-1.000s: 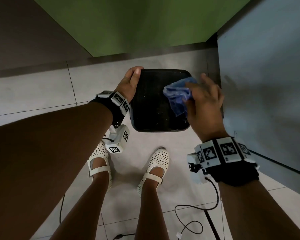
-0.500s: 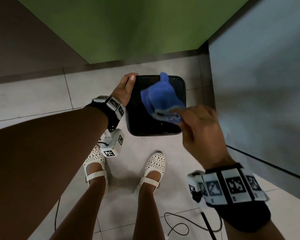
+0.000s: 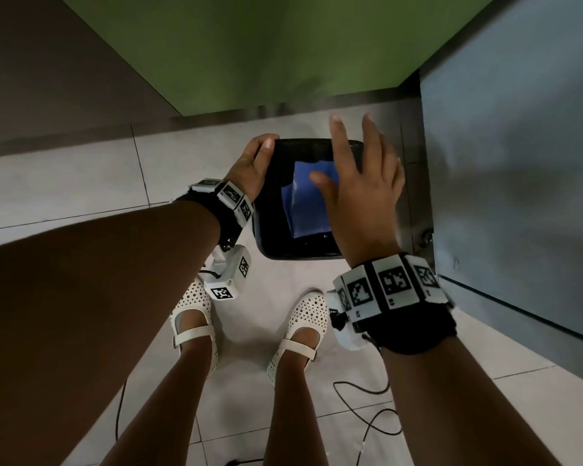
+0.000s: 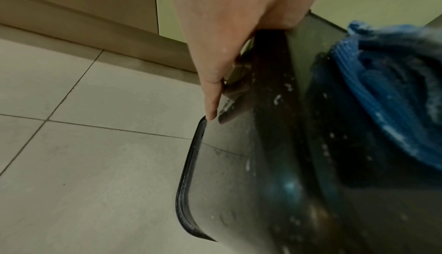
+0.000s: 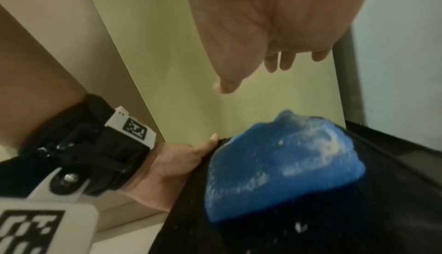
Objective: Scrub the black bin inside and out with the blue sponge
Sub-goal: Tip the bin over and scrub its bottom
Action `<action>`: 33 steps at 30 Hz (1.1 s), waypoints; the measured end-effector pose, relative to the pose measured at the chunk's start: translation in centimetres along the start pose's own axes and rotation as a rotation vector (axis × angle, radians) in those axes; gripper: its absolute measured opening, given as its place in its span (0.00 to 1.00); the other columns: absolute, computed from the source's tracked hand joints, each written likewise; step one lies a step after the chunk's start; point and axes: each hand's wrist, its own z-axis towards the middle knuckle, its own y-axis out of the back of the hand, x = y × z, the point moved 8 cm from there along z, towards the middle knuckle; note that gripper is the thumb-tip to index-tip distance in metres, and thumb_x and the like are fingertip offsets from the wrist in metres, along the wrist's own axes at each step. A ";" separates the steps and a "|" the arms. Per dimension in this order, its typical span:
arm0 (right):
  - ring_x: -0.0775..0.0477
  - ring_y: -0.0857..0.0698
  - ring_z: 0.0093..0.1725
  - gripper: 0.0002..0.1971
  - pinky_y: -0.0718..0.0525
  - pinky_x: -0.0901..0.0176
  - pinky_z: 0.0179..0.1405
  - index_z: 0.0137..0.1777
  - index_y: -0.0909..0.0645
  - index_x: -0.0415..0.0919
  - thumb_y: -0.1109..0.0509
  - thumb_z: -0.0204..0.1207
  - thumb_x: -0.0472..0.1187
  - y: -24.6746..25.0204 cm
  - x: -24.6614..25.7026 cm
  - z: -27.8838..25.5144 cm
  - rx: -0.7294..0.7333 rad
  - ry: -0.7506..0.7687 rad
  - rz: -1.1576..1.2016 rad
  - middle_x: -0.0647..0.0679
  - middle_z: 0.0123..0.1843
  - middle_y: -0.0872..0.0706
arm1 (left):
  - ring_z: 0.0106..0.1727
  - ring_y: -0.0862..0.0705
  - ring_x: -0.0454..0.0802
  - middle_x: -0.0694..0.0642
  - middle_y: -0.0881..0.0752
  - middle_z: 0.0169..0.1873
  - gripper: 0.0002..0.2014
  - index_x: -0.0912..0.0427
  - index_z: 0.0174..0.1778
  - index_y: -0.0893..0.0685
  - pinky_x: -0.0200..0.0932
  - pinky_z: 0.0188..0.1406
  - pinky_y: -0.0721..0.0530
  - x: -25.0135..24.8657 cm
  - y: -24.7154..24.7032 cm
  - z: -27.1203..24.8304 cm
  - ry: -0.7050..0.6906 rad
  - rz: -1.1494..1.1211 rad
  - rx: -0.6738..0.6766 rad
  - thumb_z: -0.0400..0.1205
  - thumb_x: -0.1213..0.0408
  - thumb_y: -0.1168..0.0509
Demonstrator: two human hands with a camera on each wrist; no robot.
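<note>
Head view: my right hand (image 3: 360, 200) has just let go, fingers spread and holding nothing above the black bin (image 3: 273, 237), the blue sponge (image 3: 308, 203) now lying loose on it while my left hand (image 3: 249, 169) grips the rim, so scrubbing is paused.

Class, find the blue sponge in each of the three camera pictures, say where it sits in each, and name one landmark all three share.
Head view: the soft blue sponge shows at centre, over the bin's dark face, partly behind the right hand.
Left wrist view: sponge at the right edge.
Right wrist view: sponge lower centre-right, below the open palm.
Shared landmark: the black plastic bin, gripped by the left hand.
</note>
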 end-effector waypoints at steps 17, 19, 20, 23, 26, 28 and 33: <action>0.25 0.45 0.79 0.27 0.41 0.26 0.72 0.79 0.41 0.57 0.45 0.81 0.57 -7.2 -1.2 -0.1 0.108 0.059 -0.278 0.45 0.83 0.42 | 0.31 0.19 0.25 0.43 0.22 0.39 0.17 0.61 0.67 0.26 0.16 0.26 0.25 -0.8 0.0 -1.1 0.015 -0.108 -0.055 0.88 0.60 0.53; 0.26 0.53 0.80 0.28 0.46 0.28 0.75 0.81 0.50 0.57 0.49 0.83 0.56 -6.7 -2.9 0.5 0.146 -0.049 -0.246 0.46 0.85 0.52 | 0.36 0.20 0.30 0.43 0.23 0.40 0.17 0.62 0.67 0.27 0.16 0.27 0.25 -0.8 -0.1 -1.1 0.005 -0.106 -0.064 0.88 0.60 0.53; 0.27 0.54 0.81 0.27 0.46 0.30 0.76 0.81 0.51 0.57 0.50 0.83 0.55 -6.4 -3.5 0.5 0.124 -0.102 -0.225 0.47 0.85 0.54 | 0.39 0.22 0.32 0.44 0.22 0.41 0.18 0.62 0.67 0.27 0.15 0.27 0.25 -0.7 -0.1 -1.2 0.004 -0.111 -0.058 0.88 0.59 0.54; 0.27 0.50 0.80 0.27 0.41 0.30 0.75 0.82 0.50 0.53 0.48 0.84 0.52 -6.0 -3.3 0.0 0.064 -0.237 -0.173 0.47 0.85 0.52 | 0.41 0.23 0.34 0.50 0.22 0.47 0.18 0.59 0.67 0.27 0.15 0.27 0.25 -0.6 -0.3 -1.2 0.021 -0.115 -0.039 0.88 0.58 0.54; 0.24 0.36 0.76 0.29 0.31 0.28 0.67 0.78 0.37 0.49 0.38 0.77 0.51 -7.1 0.4 -1.4 0.097 -0.033 -0.157 0.42 0.81 0.36 | 0.37 0.20 0.32 0.45 0.22 0.40 0.17 0.60 0.67 0.27 0.17 0.27 0.24 -0.5 -0.3 -1.0 0.022 -0.136 -0.040 0.88 0.59 0.54; 0.26 0.28 0.71 0.27 0.24 0.32 0.62 0.74 0.32 0.47 0.37 0.75 0.52 -7.8 2.0 -1.8 0.158 0.141 -0.206 0.41 0.76 0.28 | 0.38 0.20 0.33 0.44 0.22 0.39 0.17 0.59 0.68 0.28 0.18 0.28 0.24 -0.9 -0.2 -0.7 0.025 -0.116 -0.017 0.88 0.58 0.55; 0.34 0.44 0.80 0.28 0.42 0.37 0.76 0.81 0.45 0.45 0.46 0.83 0.50 -6.4 0.4 2.0 0.072 -0.113 0.005 0.46 0.82 0.41 | 0.36 0.20 0.32 0.51 0.20 0.45 0.18 0.60 0.69 0.29 0.19 0.29 0.23 -1.0 -0.2 -0.5 0.012 -0.076 0.022 0.88 0.59 0.56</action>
